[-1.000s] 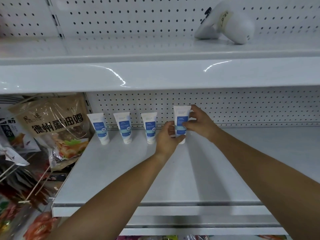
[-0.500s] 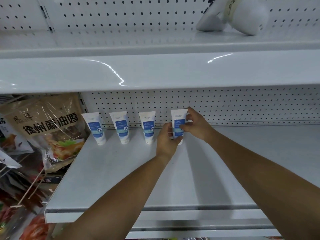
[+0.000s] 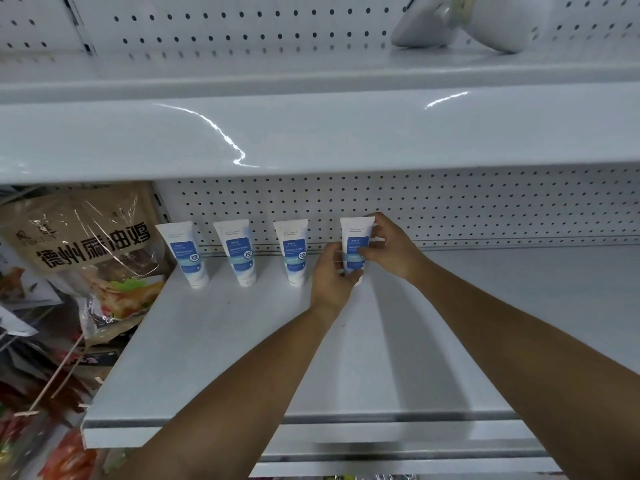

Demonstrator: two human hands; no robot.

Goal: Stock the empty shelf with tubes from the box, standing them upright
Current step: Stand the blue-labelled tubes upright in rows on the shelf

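1. Over the last second the white plastic tube with the blue label [image 3: 356, 233] came down a little. Its crimped top, which had stood well above the row, now sat nearly level with the others.
2. It stood cap-down and upright at the right end of the row, at the back of the white metal shelf [image 3: 242, 358] and close to the perforated back panel [image 3: 485, 209].
3. Three matching white tubes [image 3: 239, 252] stood to its left, evenly spaced and apart from each other.
4. This probably meant the fourth tube was seated or very nearly so. Only the release was left before the next one could be fetched. The box was not in view.
5. The left hand [image 3: 332, 275] had its fingers curled round the tube's lower part from the left and hid the cap.
6. The right hand [image 3: 391, 247] pinched the tube's body from the right, with its thumb [image 3: 363, 251] on the label front and its fingers [image 3: 375, 220] bent round the top edge.
7. Both grips looked light, more steadying than carrying.
8. To the left, beyond the shelf, a brown printed snack bag [image 3: 86, 251] hung well apart from the tubes.
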